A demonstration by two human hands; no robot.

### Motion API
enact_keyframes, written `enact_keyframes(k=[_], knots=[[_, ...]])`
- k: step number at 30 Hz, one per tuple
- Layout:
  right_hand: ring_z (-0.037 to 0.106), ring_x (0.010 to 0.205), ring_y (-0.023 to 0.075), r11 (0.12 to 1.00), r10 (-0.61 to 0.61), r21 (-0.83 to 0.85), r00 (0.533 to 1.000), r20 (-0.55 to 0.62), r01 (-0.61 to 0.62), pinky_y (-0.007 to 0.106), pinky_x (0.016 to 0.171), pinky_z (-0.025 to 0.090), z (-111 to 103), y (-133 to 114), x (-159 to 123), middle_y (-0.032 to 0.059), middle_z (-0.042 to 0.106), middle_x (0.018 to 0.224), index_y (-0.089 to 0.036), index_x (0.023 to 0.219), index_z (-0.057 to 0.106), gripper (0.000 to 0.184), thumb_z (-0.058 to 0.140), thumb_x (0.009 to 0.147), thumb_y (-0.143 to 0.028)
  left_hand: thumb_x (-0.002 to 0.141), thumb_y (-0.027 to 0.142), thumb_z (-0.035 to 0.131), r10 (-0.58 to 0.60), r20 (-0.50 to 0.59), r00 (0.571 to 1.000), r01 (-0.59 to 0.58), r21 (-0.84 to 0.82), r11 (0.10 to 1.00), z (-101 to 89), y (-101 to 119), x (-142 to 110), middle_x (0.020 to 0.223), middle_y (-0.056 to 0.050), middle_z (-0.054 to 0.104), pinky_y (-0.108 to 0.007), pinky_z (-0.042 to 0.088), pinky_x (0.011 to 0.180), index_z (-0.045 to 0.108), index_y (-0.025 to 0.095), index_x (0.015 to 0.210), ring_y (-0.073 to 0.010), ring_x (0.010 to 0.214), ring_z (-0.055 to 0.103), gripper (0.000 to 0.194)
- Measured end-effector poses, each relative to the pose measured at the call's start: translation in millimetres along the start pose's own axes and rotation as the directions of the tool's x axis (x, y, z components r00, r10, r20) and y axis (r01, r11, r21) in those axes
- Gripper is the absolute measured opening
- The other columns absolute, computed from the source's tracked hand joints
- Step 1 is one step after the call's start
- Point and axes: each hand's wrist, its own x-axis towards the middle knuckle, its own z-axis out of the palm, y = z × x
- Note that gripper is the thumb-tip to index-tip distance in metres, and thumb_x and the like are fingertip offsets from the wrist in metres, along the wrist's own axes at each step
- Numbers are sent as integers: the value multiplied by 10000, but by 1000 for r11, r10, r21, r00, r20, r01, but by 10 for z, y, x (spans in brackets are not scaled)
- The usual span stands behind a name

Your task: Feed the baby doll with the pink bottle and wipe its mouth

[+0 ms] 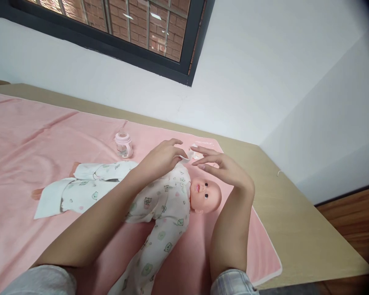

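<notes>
A doll (206, 196) lies on its back on a pink blanket (95, 141), its head to the right. It wears white pyjamas (160, 196) printed with small animals. Above its shoulder, my left hand (161, 157) pinches a piece of white cloth (186, 157) between thumb and fingers; whether this is the cuff of the far sleeve I cannot tell. Facing it, my right hand (221, 164) has its fingers stretched out and apart, just above the doll's head. A small white and pinkish bit (197, 152) shows behind the right fingertips. My left forearm partly covers the doll's body.
A pink-lidded clear baby bottle (123, 145) with a handle stands on the blanket beyond the doll's legs. The blanket covers much of a wooden table (295, 217), which borders a white wall (233, 90) with a dark-framed window (135, 61).
</notes>
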Motion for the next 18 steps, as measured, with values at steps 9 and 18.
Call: enact_keyframes(k=[9,18], knots=[[544,1158,293,973,88,-201,985,-149,-117,483,1015,412,160,30,155,21,685,1047,-273,895,758,205,569,896,-192,937,279,480,-2,-46,999,-1,-55,998,-105,-198,5,1382,-50,514,-400,384,1069,674,249,1168,-245,1270,479,302],[568,649,178,935,284,-40,813,-508,-352,308,647,438,-224,747,194,39,662,737,-181,932,743,240,650,773,-335,901,408,546,-408,-277,870,385,-137,913,-627,-1009,-169,1309,-46,579,-361,453,957,547,226,1291,-235,1128,565,430]])
